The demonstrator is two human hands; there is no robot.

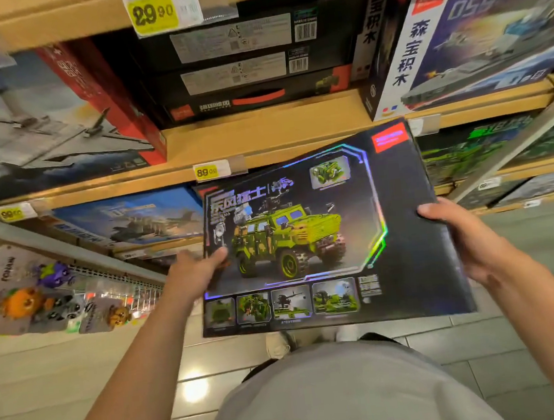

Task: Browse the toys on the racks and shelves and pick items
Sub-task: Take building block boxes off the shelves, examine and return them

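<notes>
"29.90" on yellow price tag [153,14]

Yellow price tag reading 29.90 [153,15] clipped to top wooden shelf edge [44,29]; smaller yellow 89.00 tag [206,172] on shelf below. Glossy beige tiled floor [47,377] reflected a ceiling light.

- Bright, even indoor store light from overhead.
- Round white glare spot on the glossy pale floor tiles [194,389].
- Iridescent sheen on the dark glossy toy box with green army truck print [322,232].
- Wide-angle bend: tan wooden shelf boards [260,126] curve and tilt toward the edges.
- Motion blur on the yellow price tag [153,14] and corner boxes.
</notes>
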